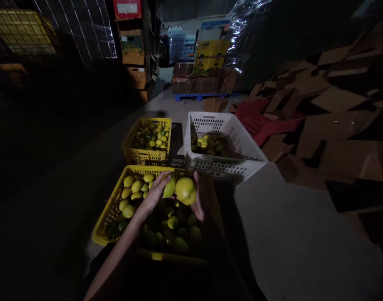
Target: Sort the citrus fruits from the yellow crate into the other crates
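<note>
The left hand (156, 193) was closed around a greenish lemon (169, 188), which was held by the fingers just above the near yellow crate (107, 217). The right hand (201, 196) was curled around a bigger yellow lemon (185, 190), which was held from the side, with the two fruits almost touching. Both lemons were kept over the pile of lemons (166, 225) in that crate.

To the left, only dark floor was seen. Behind the near crate, a second yellow crate (146, 155) with smaller fruit was set, and to its right a white crate (241, 165) holding a few lemons was placed. Far to the right, flat cardboard boxes (335, 100) were heaped.

A slip could happen, it was judged, because the big lemon was gripped only from one side and round fruit rolls easily. If it were dropped, the fruit below could be bruised. The light was very poor, so a lemon could be put in the wrong crate, since colours were hard to tell apart. The near crate was piled high, so fruit could be knocked over its rim.
</note>
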`<move>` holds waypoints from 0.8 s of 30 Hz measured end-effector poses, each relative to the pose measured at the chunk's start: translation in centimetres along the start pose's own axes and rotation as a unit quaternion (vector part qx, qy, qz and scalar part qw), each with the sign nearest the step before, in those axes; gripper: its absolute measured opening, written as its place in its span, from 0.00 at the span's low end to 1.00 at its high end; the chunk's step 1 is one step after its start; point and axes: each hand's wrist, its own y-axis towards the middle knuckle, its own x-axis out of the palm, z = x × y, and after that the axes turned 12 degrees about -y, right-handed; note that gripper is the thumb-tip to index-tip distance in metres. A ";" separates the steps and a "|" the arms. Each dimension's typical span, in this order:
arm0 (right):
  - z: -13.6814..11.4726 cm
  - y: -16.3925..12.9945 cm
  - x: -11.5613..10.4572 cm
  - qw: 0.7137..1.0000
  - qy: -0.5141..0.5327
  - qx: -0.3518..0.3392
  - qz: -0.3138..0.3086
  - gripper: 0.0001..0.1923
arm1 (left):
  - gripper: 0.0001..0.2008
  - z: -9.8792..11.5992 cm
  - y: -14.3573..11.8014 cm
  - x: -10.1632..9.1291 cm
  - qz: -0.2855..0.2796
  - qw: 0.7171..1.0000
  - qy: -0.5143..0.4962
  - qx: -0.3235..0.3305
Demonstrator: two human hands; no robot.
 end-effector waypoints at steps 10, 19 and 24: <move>-0.9 -0.3 0.4 0.995 0.025 0.097 -0.002 0.11 | 0.25 1.2 0.0 0.2 0.071 0.987 -0.081 -0.119; -0.5 -0.1 0.5 0.999 0.013 0.052 -0.007 0.18 | 0.15 1.1 -0.3 0.0 0.058 0.969 -0.233 -0.055; 0.6 0.3 0.4 0.997 0.063 0.007 0.036 0.12 | 0.09 0.7 -0.2 0.2 0.087 0.929 -0.357 -0.044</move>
